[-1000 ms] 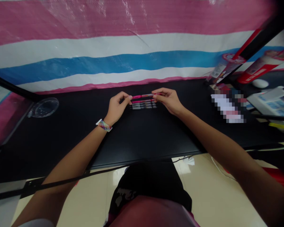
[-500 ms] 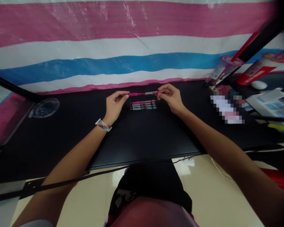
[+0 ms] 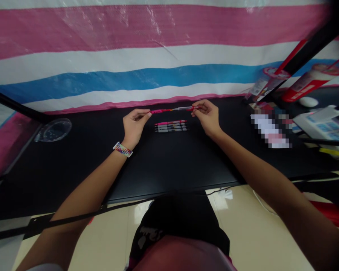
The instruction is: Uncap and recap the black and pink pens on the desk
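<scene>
My left hand (image 3: 135, 126), with a patterned band at its wrist, pinches the pink end of a pen part (image 3: 158, 111) between thumb and finger. Opposite it, my right hand (image 3: 207, 117) grips the red end of a clear pen barrel (image 3: 183, 108). A thin strip links the two pieces between my hands; whether they are joined there is too small to tell. Just below, on the black table (image 3: 169, 162), several pens (image 3: 171, 126) lie side by side, the top one pink and the others grey and clear.
A clear plastic lid (image 3: 56, 130) lies at the left. At the right are a clear cup (image 3: 267, 84), a red cup (image 3: 306, 84), a white egg-shaped object (image 3: 308, 102) and papers. A striped sheet (image 3: 164, 77) hangs behind the table.
My hands have moved further apart, the left one leftward and the right one slightly rightward. The held pen pieces now span a longer stretch.
</scene>
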`<act>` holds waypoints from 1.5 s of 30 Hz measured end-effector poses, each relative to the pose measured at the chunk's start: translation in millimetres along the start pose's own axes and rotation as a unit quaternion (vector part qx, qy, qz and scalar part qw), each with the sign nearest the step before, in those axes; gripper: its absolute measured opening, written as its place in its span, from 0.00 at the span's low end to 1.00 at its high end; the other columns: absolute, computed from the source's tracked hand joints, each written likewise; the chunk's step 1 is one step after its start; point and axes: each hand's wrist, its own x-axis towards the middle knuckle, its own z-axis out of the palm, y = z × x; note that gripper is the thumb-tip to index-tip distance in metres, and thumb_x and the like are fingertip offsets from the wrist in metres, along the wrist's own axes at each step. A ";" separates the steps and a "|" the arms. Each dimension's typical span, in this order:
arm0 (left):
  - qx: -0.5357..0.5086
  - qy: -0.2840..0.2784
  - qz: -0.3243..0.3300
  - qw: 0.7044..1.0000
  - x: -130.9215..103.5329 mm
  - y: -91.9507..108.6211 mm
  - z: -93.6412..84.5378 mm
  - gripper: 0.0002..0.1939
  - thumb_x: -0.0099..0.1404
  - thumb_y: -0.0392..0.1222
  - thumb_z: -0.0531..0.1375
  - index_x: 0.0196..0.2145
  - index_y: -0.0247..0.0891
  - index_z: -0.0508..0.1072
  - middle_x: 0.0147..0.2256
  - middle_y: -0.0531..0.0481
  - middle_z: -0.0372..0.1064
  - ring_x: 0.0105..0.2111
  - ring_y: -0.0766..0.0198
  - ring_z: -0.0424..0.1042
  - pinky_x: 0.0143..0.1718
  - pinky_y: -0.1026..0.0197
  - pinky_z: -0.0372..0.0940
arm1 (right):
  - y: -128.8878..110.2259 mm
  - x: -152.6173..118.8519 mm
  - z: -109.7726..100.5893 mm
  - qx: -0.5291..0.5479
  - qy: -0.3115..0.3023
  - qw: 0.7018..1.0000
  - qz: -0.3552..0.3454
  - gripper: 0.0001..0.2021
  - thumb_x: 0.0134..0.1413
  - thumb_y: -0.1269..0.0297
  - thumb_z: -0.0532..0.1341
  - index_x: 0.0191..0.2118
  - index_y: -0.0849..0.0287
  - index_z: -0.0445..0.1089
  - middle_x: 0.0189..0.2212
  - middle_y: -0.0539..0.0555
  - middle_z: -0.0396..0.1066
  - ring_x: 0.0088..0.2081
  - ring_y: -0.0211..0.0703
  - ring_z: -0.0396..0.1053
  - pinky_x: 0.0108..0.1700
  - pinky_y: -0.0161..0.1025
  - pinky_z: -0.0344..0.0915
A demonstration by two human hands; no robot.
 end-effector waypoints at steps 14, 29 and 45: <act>0.090 -0.106 0.027 0.990 -13.2 26.3 7.6 0.14 0.77 0.53 0.67 0.36 0.43 0.84 0.36 0.48 0.84 0.38 0.59 0.82 0.47 0.54 0.76 | -18.0 -16.2 12.9 0.028 -0.086 0.996 0.016 0.11 0.51 0.59 0.75 0.41 0.52 0.82 0.35 0.54 0.80 0.40 0.51 0.79 0.54 0.57 0.80; 0.029 -0.151 0.040 0.987 -10.4 22.1 8.9 0.21 0.76 0.54 0.68 0.61 0.47 0.76 0.38 0.49 0.80 0.42 0.57 0.82 0.51 0.53 0.74 | -14.7 -16.3 16.3 0.041 -0.096 0.993 0.053 0.11 0.50 0.57 0.77 0.40 0.50 0.84 0.35 0.53 0.82 0.38 0.52 0.81 0.51 0.58 0.82; 0.094 -0.114 0.057 0.987 -8.5 19.7 6.0 0.17 0.77 0.60 0.66 0.51 0.46 0.82 0.45 0.46 0.84 0.49 0.54 0.82 0.58 0.51 0.72 | -12.4 -17.1 19.9 0.042 -0.082 0.994 0.054 0.13 0.50 0.56 0.77 0.41 0.52 0.84 0.37 0.55 0.83 0.42 0.53 0.82 0.53 0.59 0.82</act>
